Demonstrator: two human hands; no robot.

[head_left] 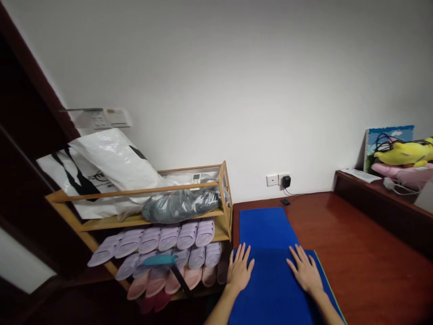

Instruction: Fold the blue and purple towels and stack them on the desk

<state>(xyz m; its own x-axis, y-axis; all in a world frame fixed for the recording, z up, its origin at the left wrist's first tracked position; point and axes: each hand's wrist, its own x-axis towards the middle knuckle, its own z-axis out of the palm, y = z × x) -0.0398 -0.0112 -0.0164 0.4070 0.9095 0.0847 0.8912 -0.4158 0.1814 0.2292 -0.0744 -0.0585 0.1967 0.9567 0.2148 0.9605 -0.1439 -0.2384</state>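
Observation:
A blue cloth (270, 289) lies spread on a reddish-brown wooden surface, with a narrower blue piece (265, 228) reaching toward the wall beyond it. Whether the two are one folded cloth or separate, I cannot tell. My left hand (239, 270) rests palm down at the cloth's left edge, fingers spread. On the right side of the cloth, my right hand (306, 272) also lies flat with its fingers apart. Both hands touch the cloth near the line where the wide part meets the narrow one. Neither hand grips anything.
To the left stands a wooden rack (225, 221) with several rows of slippers (160, 237) and white bags (117, 167) on top. A black plug (286, 181) sits in the wall socket. At right, a raised ledge (382, 203) bears a yellow plush toy (402, 153).

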